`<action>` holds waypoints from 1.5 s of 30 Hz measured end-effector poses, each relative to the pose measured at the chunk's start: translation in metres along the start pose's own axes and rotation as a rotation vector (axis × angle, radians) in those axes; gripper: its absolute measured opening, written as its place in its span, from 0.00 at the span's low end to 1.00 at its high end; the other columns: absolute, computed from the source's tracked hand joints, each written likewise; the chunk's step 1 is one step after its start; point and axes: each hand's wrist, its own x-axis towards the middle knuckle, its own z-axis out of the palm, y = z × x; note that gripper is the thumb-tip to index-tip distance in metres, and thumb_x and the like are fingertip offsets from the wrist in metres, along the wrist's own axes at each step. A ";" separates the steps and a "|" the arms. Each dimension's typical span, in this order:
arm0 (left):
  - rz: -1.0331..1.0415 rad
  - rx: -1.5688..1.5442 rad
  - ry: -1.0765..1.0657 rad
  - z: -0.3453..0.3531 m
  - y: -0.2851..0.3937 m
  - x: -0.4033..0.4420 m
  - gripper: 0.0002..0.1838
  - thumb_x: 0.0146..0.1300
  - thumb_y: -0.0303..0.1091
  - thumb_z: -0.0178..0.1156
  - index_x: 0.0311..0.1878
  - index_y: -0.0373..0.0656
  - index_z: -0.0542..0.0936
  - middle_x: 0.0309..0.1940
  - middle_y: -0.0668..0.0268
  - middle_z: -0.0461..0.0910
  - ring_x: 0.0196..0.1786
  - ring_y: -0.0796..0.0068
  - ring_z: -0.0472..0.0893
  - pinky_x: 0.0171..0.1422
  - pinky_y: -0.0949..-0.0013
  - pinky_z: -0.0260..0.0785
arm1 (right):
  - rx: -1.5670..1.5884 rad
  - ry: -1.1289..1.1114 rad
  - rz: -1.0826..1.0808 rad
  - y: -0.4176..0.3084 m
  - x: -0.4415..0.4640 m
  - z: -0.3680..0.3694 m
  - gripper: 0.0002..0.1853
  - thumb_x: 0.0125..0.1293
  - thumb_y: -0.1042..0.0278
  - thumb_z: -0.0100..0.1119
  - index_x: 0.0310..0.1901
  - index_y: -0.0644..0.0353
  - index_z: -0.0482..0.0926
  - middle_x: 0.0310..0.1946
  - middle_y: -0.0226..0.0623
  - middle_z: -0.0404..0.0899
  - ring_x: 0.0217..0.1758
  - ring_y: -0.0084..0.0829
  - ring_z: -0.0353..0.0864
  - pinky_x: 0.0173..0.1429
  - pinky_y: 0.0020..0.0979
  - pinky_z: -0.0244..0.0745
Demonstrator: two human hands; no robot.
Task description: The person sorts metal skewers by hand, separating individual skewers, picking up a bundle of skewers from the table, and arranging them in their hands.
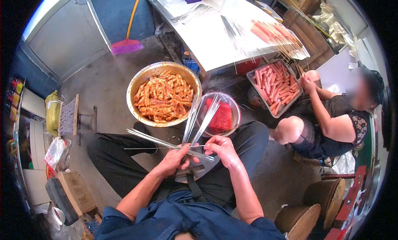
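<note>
My left hand is closed around a bundle of thin metal skewers that lies slantwise over my lap. Two more groups of skewers, one left and one right, fan upward from beside its fingers; where their lower ends are held is hidden. A single skewer crosses the bundle, its right end pinched by my right hand. Just beyond is a steel basin of red-sauced meat strips. To its right, a plastic tub holds something red, partly behind the skewers.
On the right sits another person, hands by a tray of pink sausages. A white table bears loose skewers and skewered sausages. Left are a stool and cardboard box; round wooden stools stand lower right.
</note>
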 end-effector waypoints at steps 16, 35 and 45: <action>-0.079 0.059 -0.186 0.004 -0.009 -0.001 0.24 0.68 0.45 0.45 0.59 0.38 0.72 0.29 0.58 0.82 0.15 0.81 0.66 0.18 0.77 0.57 | 0.417 -0.018 -0.221 -0.026 0.013 0.014 0.18 0.61 0.64 0.63 0.50 0.63 0.75 0.43 0.39 0.80 0.43 0.29 0.80 0.48 0.31 0.76; -0.094 0.004 -0.236 0.008 -0.018 0.002 0.27 0.69 0.48 0.45 0.62 0.39 0.70 0.29 0.58 0.82 0.14 0.82 0.65 0.19 0.78 0.57 | 0.496 0.182 -0.291 -0.022 0.021 0.013 0.05 0.60 0.75 0.59 0.38 0.61 0.80 0.31 0.33 0.82 0.33 0.24 0.80 0.40 0.26 0.75; -0.094 0.016 -0.192 0.008 -0.023 0.004 0.27 0.69 0.48 0.44 0.63 0.39 0.69 0.28 0.58 0.82 0.15 0.81 0.66 0.19 0.78 0.57 | 0.502 0.159 -0.301 -0.020 0.024 0.012 0.06 0.60 0.74 0.59 0.39 0.63 0.80 0.32 0.35 0.83 0.32 0.25 0.80 0.41 0.26 0.76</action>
